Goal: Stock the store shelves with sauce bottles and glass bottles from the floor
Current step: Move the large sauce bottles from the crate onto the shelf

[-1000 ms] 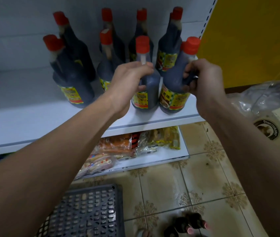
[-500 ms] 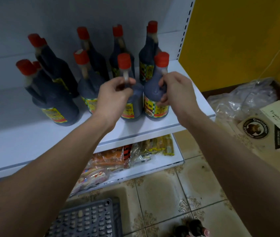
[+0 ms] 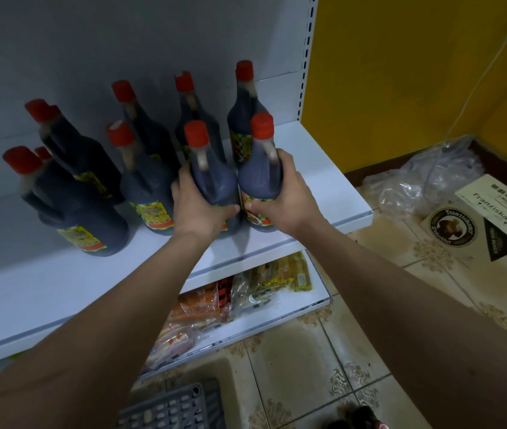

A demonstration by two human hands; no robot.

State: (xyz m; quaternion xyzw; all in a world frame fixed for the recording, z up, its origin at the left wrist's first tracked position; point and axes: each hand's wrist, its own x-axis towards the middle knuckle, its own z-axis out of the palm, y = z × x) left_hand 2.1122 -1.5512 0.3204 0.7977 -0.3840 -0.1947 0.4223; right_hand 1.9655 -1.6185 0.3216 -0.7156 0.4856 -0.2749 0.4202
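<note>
**Two sauce bottles seated at the shelf front**

The left hand (image 3: pixel 198 209) wraps the body of one red-capped sauce bottle (image 3: pixel 212 174); the right hand (image 3: pixel 280 196) grips its neighbour (image 3: pixel 260 178). Both bottles stand on the white shelf (image 3: pixel 323 168), touching each other, just ahead of the back row. They sit near the front lip, so a careless release or a nudge could tip one off. The labels are blurred. More bottles (image 3: pixel 359 419) on the floor are cut off at the bottom edge.

Both forearms bare to the frame edge; no sleeves or jewellery apparent, seemingly
</note>
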